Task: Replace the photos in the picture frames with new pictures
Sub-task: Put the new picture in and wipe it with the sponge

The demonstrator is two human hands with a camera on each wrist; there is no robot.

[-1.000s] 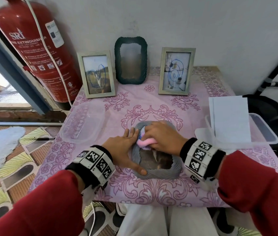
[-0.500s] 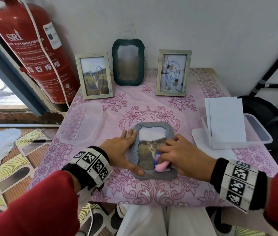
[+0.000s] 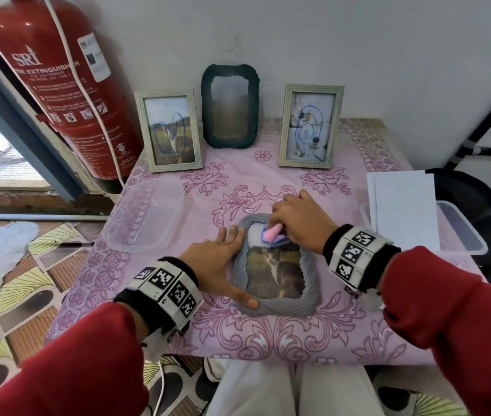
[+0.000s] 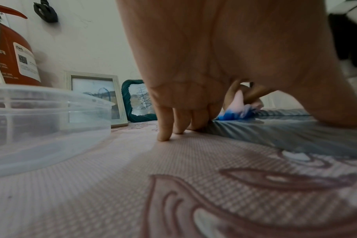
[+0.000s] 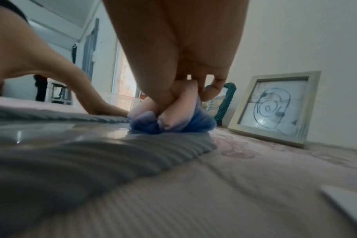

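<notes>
One grey frame (image 3: pixel 274 265) lies flat near the table's (image 3: pixel 154 331) front edge, a cat photo showing through its glass. You appear to be wiping that glass, so this frame seems nearly finished. Three frames stand along the back edge: two pale ones (image 3: pixel 168 130) (image 3: pixel 310 126) show blue scribbles and the green one (image 3: pixel 229 106) looks blurred, so those likely remain. Your left hand (image 3: pixel 214 259) lies flat, fingers straight, against the frame's left edge. Your right hand (image 3: pixel 299 219) pinches a pink-and-blue cloth (image 3: pixel 272 234) on the glass's far end.
</notes>
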